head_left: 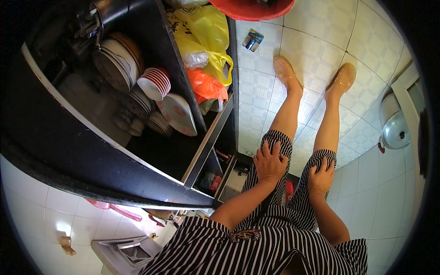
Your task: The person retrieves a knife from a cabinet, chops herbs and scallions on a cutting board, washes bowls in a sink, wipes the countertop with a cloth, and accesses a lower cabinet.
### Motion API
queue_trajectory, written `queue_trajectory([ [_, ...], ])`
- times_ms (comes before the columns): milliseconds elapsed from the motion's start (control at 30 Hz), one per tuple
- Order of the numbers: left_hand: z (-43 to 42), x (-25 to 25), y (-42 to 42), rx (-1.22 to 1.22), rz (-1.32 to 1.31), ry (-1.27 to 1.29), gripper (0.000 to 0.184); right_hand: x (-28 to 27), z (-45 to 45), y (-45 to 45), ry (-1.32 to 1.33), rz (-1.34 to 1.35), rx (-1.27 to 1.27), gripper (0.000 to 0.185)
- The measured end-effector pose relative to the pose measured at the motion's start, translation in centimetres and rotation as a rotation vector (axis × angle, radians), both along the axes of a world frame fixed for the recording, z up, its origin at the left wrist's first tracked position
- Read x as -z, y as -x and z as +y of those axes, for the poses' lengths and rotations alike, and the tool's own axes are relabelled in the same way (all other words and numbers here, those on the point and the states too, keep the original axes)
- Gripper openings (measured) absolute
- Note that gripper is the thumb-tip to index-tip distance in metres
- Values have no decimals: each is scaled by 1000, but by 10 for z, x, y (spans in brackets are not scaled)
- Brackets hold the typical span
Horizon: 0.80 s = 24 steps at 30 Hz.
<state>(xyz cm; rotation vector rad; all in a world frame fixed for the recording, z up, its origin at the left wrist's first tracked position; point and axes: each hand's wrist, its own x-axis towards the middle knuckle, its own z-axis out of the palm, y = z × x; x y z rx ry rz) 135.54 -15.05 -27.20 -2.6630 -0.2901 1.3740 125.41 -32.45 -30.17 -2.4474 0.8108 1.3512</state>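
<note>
My left hand (270,163) lies on the left knee of the black-and-white striped trousers (263,192), fingers spread and holding nothing. On the right knee rests my right hand (321,179), its fingers also apart and nothing in them. Both hands touch only the striped cloth. Left of my left hand stands an open dark cupboard (151,158) with stacked bowls (154,84), a floral plate (178,114) and other plates (117,64).
Yellow (206,32) and orange bags (205,85) fill a cupboard section. A red basin (252,10) and a small blue packet (252,40) are on the tiled floor (316,41). A lidded metal pot (395,130) stands at right. A range hood (128,252) shows lower left.
</note>
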Motion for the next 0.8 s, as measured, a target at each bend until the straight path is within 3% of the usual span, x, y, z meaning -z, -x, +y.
queue_trajectory([
  [800, 1, 1, -2, 38, -129, -23, 47, -21, -16, -37, 75, -124, -59, 59],
])
